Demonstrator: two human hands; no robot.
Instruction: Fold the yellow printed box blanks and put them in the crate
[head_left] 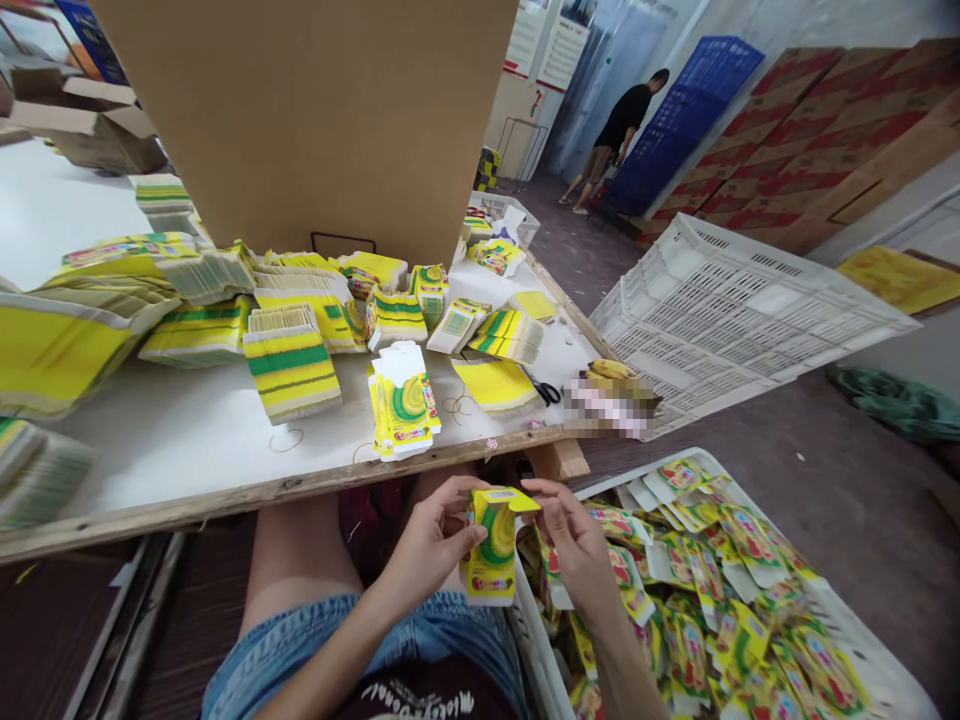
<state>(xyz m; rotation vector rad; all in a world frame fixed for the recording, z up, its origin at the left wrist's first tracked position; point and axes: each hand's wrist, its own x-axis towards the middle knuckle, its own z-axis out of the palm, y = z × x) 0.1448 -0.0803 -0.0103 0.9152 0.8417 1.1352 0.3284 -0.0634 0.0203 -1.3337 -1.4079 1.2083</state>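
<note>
Above my lap, my left hand (439, 530) grips a small yellow and green folding carton (491, 560) by its side, thumb on the front face. The carton stands upright with its top flap sticking out to the right. My right hand (566, 525) has its fingers curled at the tip of that flap. In front, on the table, lies a short stack of flat cartons (405, 400) printed the same way. A white crate (536, 640) to my right holds many filled-out cartons (690, 590) in a jumble.
Bundles of flat cartons (292, 365) cover much of the white table (180, 430). Scissors (546, 388) and bananas (611, 372) lie near its right end. Behind stands a large cardboard box (315, 120). White crates (735, 320) are stacked at right; a person (619, 130) bends by blue crates (679, 120).
</note>
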